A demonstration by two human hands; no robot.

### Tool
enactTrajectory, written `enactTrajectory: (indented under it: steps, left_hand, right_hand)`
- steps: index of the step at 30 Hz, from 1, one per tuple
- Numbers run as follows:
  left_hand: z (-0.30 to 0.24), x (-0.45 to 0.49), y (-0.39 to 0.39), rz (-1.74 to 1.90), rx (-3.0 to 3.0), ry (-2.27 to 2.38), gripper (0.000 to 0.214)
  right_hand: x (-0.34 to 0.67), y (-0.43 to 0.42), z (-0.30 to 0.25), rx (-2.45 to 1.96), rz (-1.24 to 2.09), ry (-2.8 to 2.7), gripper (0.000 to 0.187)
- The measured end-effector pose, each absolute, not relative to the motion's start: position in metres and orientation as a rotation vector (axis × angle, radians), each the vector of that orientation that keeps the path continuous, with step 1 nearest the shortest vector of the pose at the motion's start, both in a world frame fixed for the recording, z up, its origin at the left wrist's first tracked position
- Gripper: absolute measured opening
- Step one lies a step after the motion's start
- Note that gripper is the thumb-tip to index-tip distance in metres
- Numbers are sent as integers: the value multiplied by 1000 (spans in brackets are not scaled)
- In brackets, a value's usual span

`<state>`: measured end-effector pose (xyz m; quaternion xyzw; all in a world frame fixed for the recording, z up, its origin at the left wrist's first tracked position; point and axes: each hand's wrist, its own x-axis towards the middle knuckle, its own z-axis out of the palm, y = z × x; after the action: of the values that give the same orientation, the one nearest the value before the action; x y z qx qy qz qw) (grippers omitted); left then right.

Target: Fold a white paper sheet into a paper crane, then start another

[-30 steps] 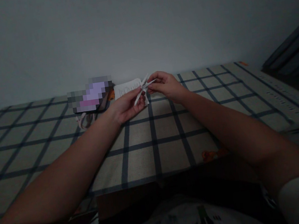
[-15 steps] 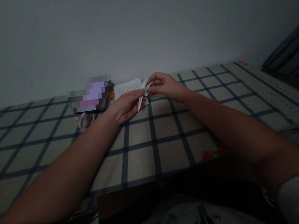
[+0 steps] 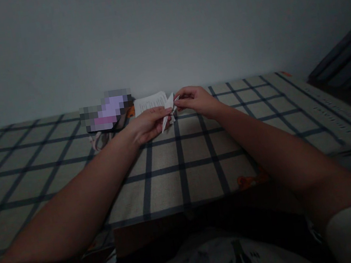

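A small piece of folded white paper (image 3: 167,106) with pointed ends is held up above the far part of the table. My left hand (image 3: 151,124) grips it from the left, thumb on top and fingers curled beneath. From the right, my right hand (image 3: 195,100) pinches a thin point of the same folded paper between thumb and fingertips. Just behind my left hand lies a printed sheet (image 3: 150,102), partly covered by the hand and the folded paper.
A checked cloth (image 3: 194,148) covers the table, which meets a plain wall (image 3: 161,33). At the left back a phone-like device with a lit, pixelated screen (image 3: 109,112) leans up. A pale looped cable (image 3: 98,141) lies by it. Dark slatted furniture (image 3: 344,55) stands at right.
My right hand has drawn very slightly to the right, and the folded paper's left flap shows broader. My left hand keeps its hold in nearly the same place.
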<state>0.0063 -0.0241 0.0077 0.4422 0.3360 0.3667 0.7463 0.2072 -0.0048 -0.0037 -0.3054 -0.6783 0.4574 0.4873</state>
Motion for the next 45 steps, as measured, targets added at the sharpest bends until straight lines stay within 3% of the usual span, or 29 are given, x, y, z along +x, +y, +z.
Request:
enactTrajectory:
  steps: [7,22,33,45]
  left_hand:
    - [1,7,-22,846,946,747,5]
    - [-5,15,-25,1111,1063,662,11]
    - [-5,16,-29,1350,1275,745,25]
    - [-5,9,-29,1500,1527,863,14]
  right_hand:
    - [213,-3,-1,-758,992,-1790,24]
    - [206,-16,5,-647,154,-2022,11]
    - [198,-24,4,-672,261,-1917,14]
    - [193,-28,3,-730,418,-1826,21]
